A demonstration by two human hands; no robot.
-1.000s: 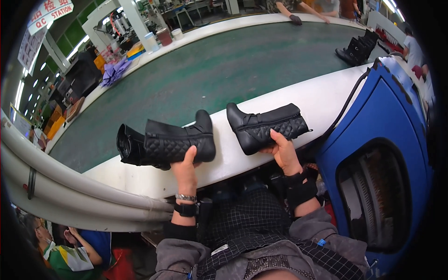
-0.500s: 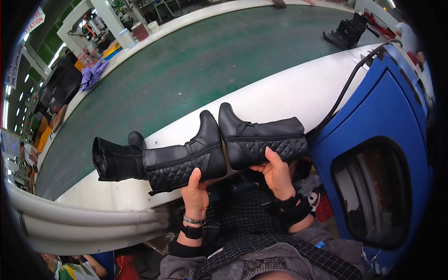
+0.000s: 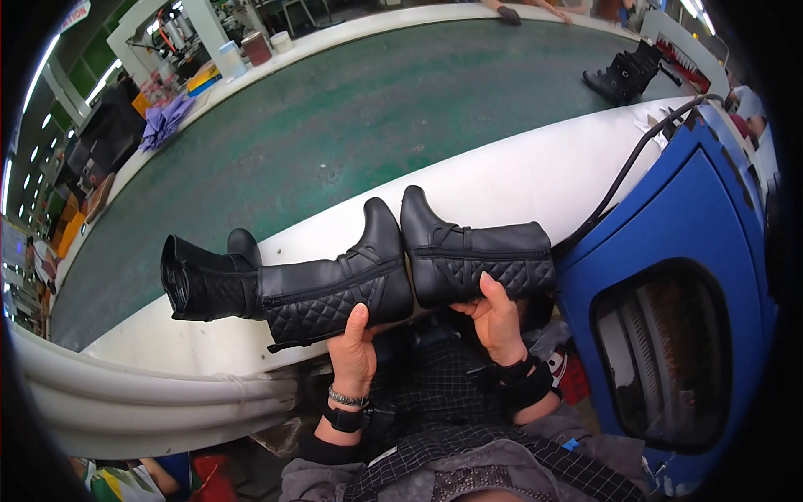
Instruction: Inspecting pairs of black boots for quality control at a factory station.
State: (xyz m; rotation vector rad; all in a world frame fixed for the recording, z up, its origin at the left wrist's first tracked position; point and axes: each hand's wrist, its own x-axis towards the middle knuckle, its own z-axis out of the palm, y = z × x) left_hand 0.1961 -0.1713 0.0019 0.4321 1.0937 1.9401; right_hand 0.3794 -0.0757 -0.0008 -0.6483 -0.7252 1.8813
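Note:
Two tall black boots with quilted shafts, straps and side zips lie in front of me, heels close together and toes pointing away. My left hand [image 3: 353, 356] grips the left boot [image 3: 322, 289], thumb on its quilted side and fingers hidden underneath. The right boot [image 3: 481, 255] is held by my right hand [image 3: 493, 322], its thumb also pressed on the quilting and its fingers mostly beneath. Another black boot [image 3: 213, 280] lies just left of the left boot, its open top facing left.
A green conveyor belt [image 3: 368, 117] curves past a white ledge [image 3: 577, 155]. More black boots [image 3: 623, 75] stand at its far right. A blue machine [image 3: 661, 217] with a dark window is on my right; thick white pipes [image 3: 159, 402] run at lower left. Another person's hand [image 3: 508, 14] shows at the far edge.
Both hands keep their hold on the two boots, which have barely shifted in the picture. The whole view has tilted slightly. At the far edge, another person's hands show more.

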